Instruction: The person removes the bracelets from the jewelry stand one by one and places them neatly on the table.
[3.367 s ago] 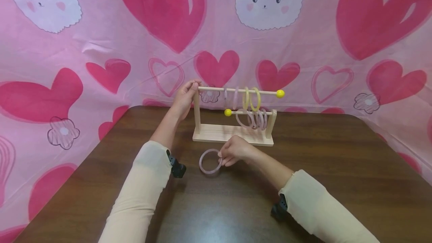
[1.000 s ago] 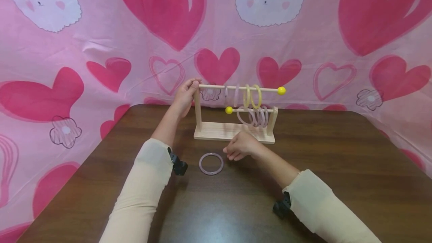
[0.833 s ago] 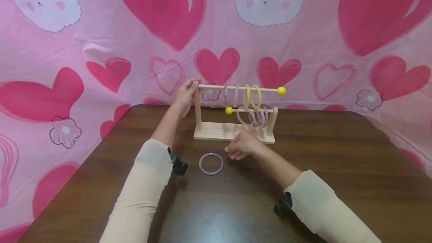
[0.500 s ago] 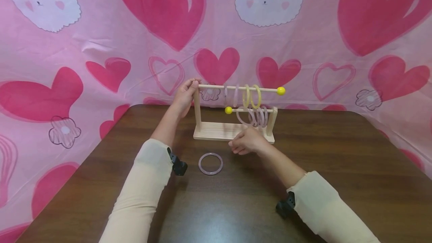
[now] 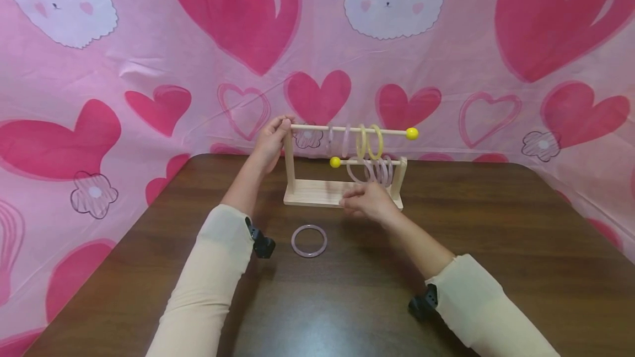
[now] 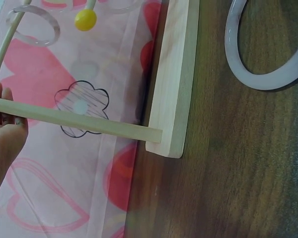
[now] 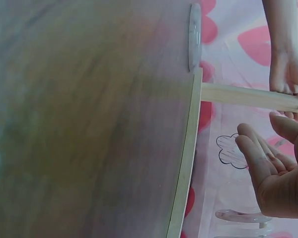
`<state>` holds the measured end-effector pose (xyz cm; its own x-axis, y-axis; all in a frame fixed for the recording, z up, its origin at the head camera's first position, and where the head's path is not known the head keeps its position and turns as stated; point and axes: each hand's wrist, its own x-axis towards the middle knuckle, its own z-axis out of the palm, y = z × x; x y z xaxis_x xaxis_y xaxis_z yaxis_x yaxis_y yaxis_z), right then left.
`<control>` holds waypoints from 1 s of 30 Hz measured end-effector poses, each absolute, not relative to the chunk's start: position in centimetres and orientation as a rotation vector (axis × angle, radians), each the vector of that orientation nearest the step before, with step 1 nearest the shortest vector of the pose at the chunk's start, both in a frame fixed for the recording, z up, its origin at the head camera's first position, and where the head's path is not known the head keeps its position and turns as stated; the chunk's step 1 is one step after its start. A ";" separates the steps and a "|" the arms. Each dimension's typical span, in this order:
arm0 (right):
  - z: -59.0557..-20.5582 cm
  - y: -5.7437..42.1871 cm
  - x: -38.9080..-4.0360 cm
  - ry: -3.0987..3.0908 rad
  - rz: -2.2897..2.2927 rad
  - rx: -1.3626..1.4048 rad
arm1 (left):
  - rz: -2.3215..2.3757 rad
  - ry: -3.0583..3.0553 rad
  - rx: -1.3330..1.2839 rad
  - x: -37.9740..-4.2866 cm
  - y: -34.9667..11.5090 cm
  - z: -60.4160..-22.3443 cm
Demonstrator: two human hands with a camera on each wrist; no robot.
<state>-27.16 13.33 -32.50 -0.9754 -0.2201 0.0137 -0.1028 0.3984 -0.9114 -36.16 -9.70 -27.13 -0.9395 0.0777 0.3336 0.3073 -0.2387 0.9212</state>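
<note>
A wooden bangle stand (image 5: 317, 193) stands on the table, with two rods tipped by yellow balls. My left hand (image 5: 270, 145) grips the top of its tall left post (image 6: 79, 119). Two yellow bangles (image 5: 376, 142) and two pale lavender bangles (image 5: 345, 140) hang from the upper rod. Several pale lilac bangles (image 5: 382, 172) crowd the lower rod. One lavender bangle (image 5: 308, 241) lies flat on the table before the stand. Just in front of the stand's base is my right hand (image 5: 371, 203), holding nothing; in the right wrist view its fingers (image 7: 260, 158) are loosely extended.
The dark wooden table (image 5: 496, 247) spreads to both sides of the stand. Behind it hangs a pink cloth (image 5: 317, 48) printed with hearts. Both sleeves carry a small black wrist camera (image 5: 424, 303).
My right hand has let go of the lavender bangle, which now lies flat. It has drawn right and toward the stand while its fingers loosened. My left hand stays on the post.
</note>
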 end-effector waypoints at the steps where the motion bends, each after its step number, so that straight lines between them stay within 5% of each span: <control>1: -32.5 13.3 -27.2 2.544 -1.652 -0.309 | -2.313 -1.839 -0.470 -36.2 -9.7 -27.1; 30: -31.7 13.9 -27.4 3.123 -2.142 -0.501 | -2.298 -1.861 -0.462 -36.2 -9.8 -27.2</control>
